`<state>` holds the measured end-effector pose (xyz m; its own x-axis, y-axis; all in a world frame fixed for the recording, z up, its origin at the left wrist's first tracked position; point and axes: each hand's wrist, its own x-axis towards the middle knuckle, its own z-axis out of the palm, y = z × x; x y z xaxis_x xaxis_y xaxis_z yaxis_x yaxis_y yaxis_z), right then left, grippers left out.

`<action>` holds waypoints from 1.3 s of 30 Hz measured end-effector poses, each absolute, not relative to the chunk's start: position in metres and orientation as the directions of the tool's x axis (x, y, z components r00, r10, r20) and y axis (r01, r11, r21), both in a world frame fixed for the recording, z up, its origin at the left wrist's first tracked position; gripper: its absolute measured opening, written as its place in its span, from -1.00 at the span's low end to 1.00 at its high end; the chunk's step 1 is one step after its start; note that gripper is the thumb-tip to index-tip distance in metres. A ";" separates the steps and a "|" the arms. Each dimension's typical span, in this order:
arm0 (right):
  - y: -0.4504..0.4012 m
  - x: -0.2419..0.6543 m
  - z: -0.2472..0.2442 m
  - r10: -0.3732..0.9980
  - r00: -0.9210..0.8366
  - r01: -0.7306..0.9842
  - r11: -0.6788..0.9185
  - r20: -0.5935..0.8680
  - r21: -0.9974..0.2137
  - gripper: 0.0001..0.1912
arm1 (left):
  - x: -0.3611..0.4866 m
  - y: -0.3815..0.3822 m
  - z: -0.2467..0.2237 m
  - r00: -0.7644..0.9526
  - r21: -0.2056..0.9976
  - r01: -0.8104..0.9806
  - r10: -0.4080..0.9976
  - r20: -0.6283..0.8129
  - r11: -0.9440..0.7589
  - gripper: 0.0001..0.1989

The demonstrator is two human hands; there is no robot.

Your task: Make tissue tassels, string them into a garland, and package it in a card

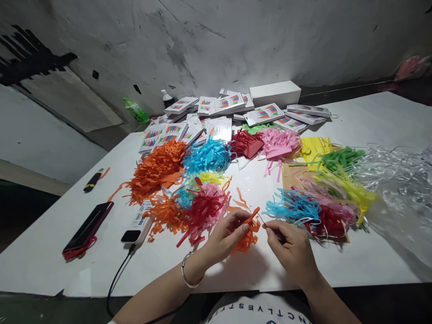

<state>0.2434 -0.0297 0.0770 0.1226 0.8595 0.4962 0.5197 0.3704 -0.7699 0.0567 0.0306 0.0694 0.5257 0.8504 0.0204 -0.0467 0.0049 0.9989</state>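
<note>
My left hand (232, 231) pinches an orange paper tassel (246, 242) by its twisted top, and the fringe hangs below the fingers. Close by on the right, my right hand (288, 245) is closed on a thin dark needle-like tool (260, 218), whose tip points at the tassel's top. Whether the tip touches the paper I cannot tell. Left of my left hand lie fringed tassels in red (205, 207) and orange (168, 215). Beyond my right hand sits a bundle of blue tassels (293, 204), with dark red and pink ones beside it.
Piles of orange (157, 168), blue (207, 155), dark red and pink (279, 143) fringe line the middle. Behind them are several flat printed boxes (226, 103) and a white box (275, 93). A phone (88, 225) and a cabled white device (137, 225) lie left; clear plastic (401, 189) lies right.
</note>
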 end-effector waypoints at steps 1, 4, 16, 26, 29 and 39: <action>-0.030 0.243 0.077 0.860 0.125 0.518 0.368 0.494 -0.772 -0.85 | 0.057 0.031 0.070 0.525 0.999 -0.046 0.851 0.015 0.011 -0.75; -0.030 0.244 0.077 0.861 0.129 0.512 0.367 0.492 -0.776 -0.84 | 0.057 0.031 0.070 0.524 0.998 -0.042 0.852 -0.011 0.039 -0.73; -0.032 0.247 0.074 0.885 0.055 0.574 0.351 0.463 -0.740 -0.82 | 0.053 0.031 0.070 0.570 0.954 0.159 0.813 0.120 -0.253 -0.79; -0.028 0.249 0.068 0.994 0.077 0.199 0.059 0.076 -0.978 -0.74 | 0.054 0.034 0.078 0.709 0.683 0.216 0.593 0.382 -0.698 -0.79; -0.027 0.246 0.061 0.994 0.011 -0.065 -0.103 -0.104 -0.993 -0.68 | 0.054 0.036 0.070 0.701 0.642 0.239 0.587 0.405 -0.728 -0.78; -0.027 0.229 0.059 0.983 -0.002 0.195 0.179 0.182 -0.964 -0.80 | 0.060 0.034 0.084 0.601 0.848 0.231 0.755 0.261 -0.477 -0.86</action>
<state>0.2290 -0.0275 0.0594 -0.0022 0.9832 0.1824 0.1947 0.1793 -0.9643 0.0602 0.0342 0.0838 0.6010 0.7554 0.2610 0.2313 -0.4769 0.8480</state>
